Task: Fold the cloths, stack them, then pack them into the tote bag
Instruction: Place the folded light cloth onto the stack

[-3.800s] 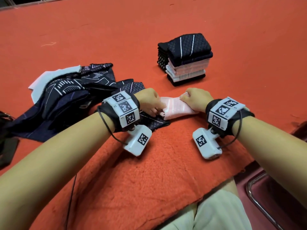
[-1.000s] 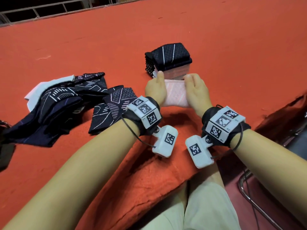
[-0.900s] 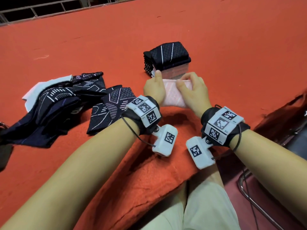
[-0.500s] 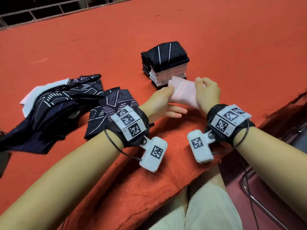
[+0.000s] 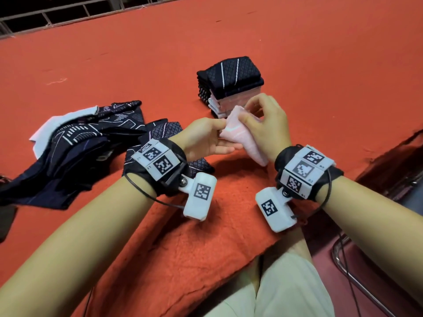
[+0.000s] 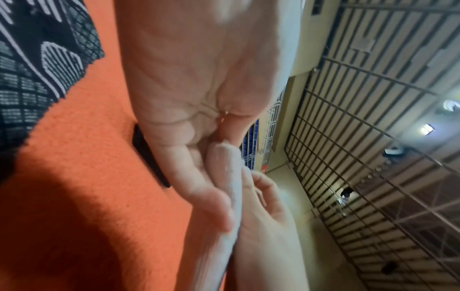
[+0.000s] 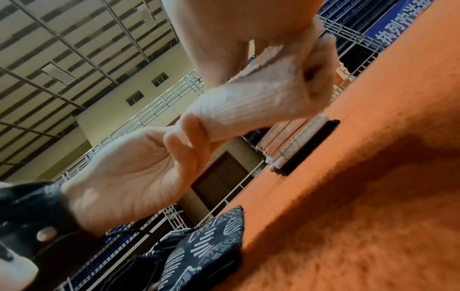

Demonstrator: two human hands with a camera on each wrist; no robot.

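Folding is partway done: the left hand (image 5: 206, 138) pinches one end of a folded pink cloth (image 5: 240, 136) lifted off the tabletop (image 5: 320, 65), the right hand (image 5: 267, 124) gripping it just before the stack (image 5: 230, 82). Unfolded dark cloths (image 5: 75, 143) remain; no tote bag is clearly visible.

From my head view the lower layers of the folded stack (image 5: 230, 88) sit behind the right hand (image 5: 267, 124), so I can't count them. The pink cloth (image 5: 238, 131) has its far end buried under that hand's fingers. The loose dark cloths (image 5: 75, 143) run off the left edge. Left wrist view: left hand (image 6: 199, 88) is blurred, cropped at the top.
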